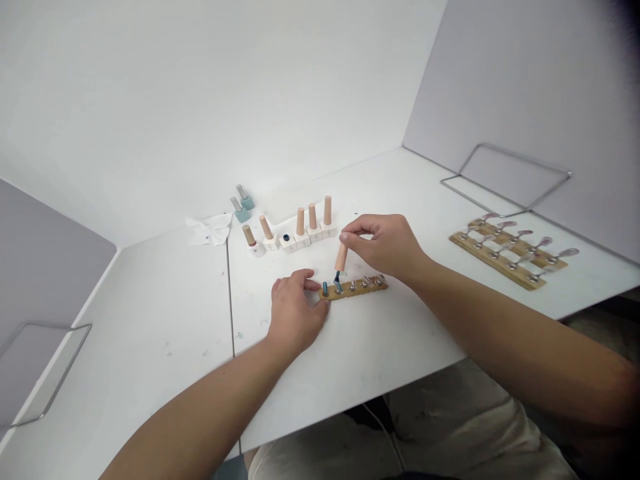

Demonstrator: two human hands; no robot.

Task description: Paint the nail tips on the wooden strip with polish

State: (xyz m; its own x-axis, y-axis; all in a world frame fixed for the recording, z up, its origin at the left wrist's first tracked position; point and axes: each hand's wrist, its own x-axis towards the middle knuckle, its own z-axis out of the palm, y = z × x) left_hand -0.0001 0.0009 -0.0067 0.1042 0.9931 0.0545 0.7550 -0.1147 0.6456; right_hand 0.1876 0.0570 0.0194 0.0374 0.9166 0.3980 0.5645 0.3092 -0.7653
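In my right hand (383, 241) is a nail polish brush (341, 257), pinched by its peach cap and pointing down. Its dark blue tip touches a nail tip (338, 287) on a wooden display strip (345, 293). The nail tip at the strip's left end (325, 289) is blue; those farther right look clear or silvery. My left hand (296, 307) grips the strip's left end between thumb and fingers. Behind the hands, an uncapped white polish bottle (287, 244) shows a dark blue mouth, among several capped polish bottles (314, 230).
Two teal polish bottles (241, 211) stand at the back beside a crumpled white tissue (210, 230). More wooden strips with nail tips (500, 253) lie at the right, near a wire frame (510, 180). Another wire frame (60, 373) is at the left. A seam (231, 300) crosses the white table.
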